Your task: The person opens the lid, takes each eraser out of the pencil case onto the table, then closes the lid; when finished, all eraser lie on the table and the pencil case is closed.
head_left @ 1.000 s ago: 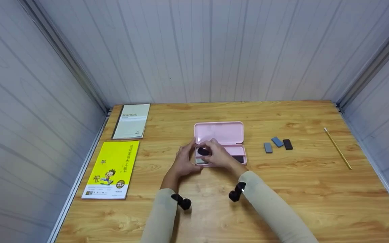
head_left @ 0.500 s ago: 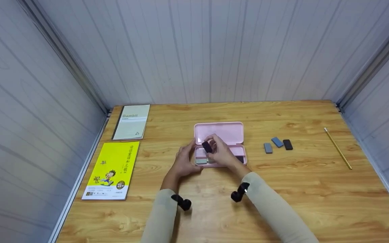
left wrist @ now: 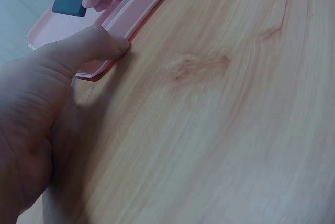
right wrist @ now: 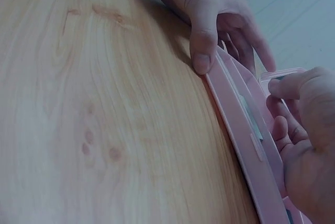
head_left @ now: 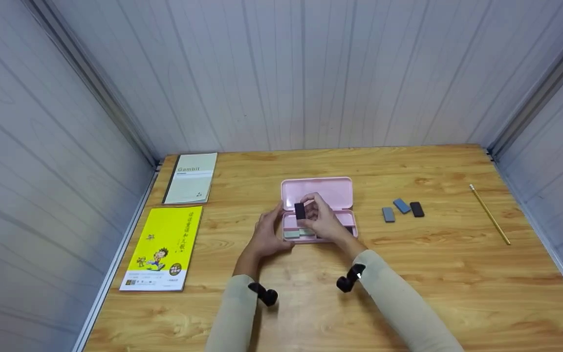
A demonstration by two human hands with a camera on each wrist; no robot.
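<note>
A pink pencil case (head_left: 337, 191) lies with its lid raised at the middle of the table. My left hand (head_left: 265, 232) grips its left end, thumb (left wrist: 107, 46) on the front wall and fingers round towards the back. Between the thumb and fingers of my right hand (head_left: 325, 223) is a black eraser (head_left: 300, 210), pinched upright over the case's left part. In the left wrist view this eraser (left wrist: 69, 2) shows as a dark block. Pale green erasers (head_left: 292, 234) lie in the front compartment, and a dark piece (head_left: 350, 229) is partly hidden by my right hand.
To the right lie a grey-blue eraser (head_left: 388, 214), a blue eraser (head_left: 401, 206) and another black eraser (head_left: 417, 209). Further right is a gold pencil (head_left: 489, 214). A notebook (head_left: 193, 178) and a yellow book (head_left: 164, 239) lie on the left. Panel walls (head_left: 281, 73) enclose the table.
My right hand has lifted slightly and shifted right, turning the black eraser from lying low in the case to standing upright above it. My left hand has stayed on the case.
</note>
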